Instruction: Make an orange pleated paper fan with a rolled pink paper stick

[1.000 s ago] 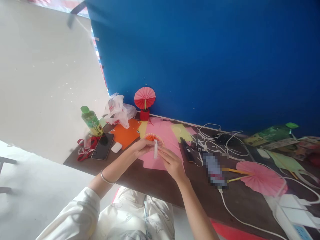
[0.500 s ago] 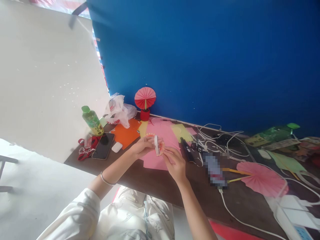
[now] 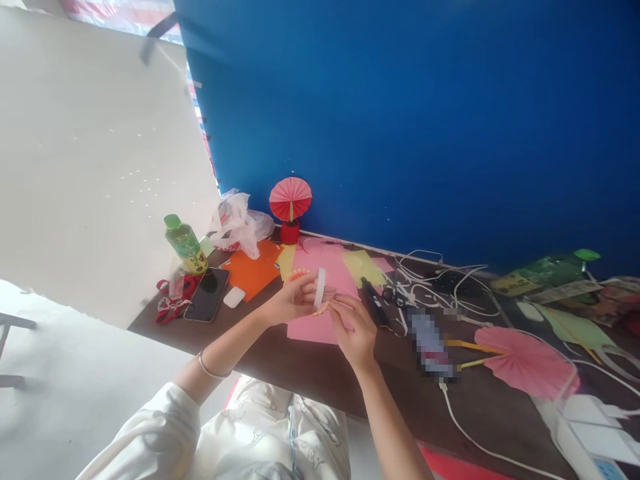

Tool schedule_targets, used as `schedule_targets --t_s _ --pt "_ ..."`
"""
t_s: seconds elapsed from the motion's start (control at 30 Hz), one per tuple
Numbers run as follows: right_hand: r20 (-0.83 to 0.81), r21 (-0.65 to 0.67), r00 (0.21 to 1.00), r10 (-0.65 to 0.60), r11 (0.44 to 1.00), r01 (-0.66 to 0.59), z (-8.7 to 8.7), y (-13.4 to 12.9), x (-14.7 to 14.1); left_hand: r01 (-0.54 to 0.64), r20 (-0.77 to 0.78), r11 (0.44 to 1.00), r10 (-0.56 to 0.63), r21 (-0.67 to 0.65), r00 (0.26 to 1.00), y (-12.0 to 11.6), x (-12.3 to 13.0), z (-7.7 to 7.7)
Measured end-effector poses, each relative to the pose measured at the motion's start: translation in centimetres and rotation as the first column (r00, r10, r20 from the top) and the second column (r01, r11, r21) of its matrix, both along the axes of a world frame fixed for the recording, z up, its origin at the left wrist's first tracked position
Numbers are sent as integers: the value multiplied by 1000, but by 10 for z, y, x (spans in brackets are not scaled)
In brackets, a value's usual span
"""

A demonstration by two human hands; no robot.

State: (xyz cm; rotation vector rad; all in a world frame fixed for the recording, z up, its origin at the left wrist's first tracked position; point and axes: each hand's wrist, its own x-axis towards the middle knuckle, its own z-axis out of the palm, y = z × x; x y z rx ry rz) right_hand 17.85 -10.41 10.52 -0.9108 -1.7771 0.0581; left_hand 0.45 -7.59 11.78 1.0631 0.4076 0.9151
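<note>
My left hand point(image 3: 291, 299) is closed on a white ring like a tape roll point(image 3: 320, 287), held upright above the pink paper point(image 3: 313, 331). Small orange-and-white pieces point(image 3: 300, 273) show along that hand's far side; what they are is too small to tell. Close by on the right, my right hand point(image 3: 354, 327) has its thumb and fingertips pinched together at the ring's lower edge. Whatever lies between those fingertips is too small to make out. Orange paper point(image 3: 253, 267) lies to the left and yellow paper point(image 3: 361, 267) behind on the right.
On the dark table point(image 3: 400, 400) are a green bottle point(image 3: 186, 245), a phone point(image 3: 207, 294), red scissors point(image 3: 173, 300), a white case point(image 3: 235, 297), a plastic bag point(image 3: 240, 227) and a potted paper fan point(image 3: 291, 200). Rightward lie a black cutter point(image 3: 375, 303), cables and a pink fan point(image 3: 530, 363).
The white ring has shifted slightly right and turned in my left hand, whose fingers now cover more of the orange-and-white pieces. My right hand has moved slightly right and down.
</note>
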Motion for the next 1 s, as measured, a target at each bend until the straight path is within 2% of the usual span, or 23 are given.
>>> schedule_targets --t_s 0.13,0.27,0.57,0.73,1.0 --pt "63 94 997 -50 995 44 5 2 3 -29 -143 989 50 143 988 -5 0 8" --pt "168 118 985 33 992 -53 8 10 8 -10 -285 969 82 245 955 -9 1 13" --pt "365 68 927 86 991 -119 14 17 12 25 -398 951 104 307 912 -6 -5 13" --pt "494 38 862 115 987 -153 23 17 11 53 -434 938 108 342 895 -5 -8 9" --pt "626 105 777 68 980 -171 20 16 8 131 -470 922 62 365 880 -2 -15 3"
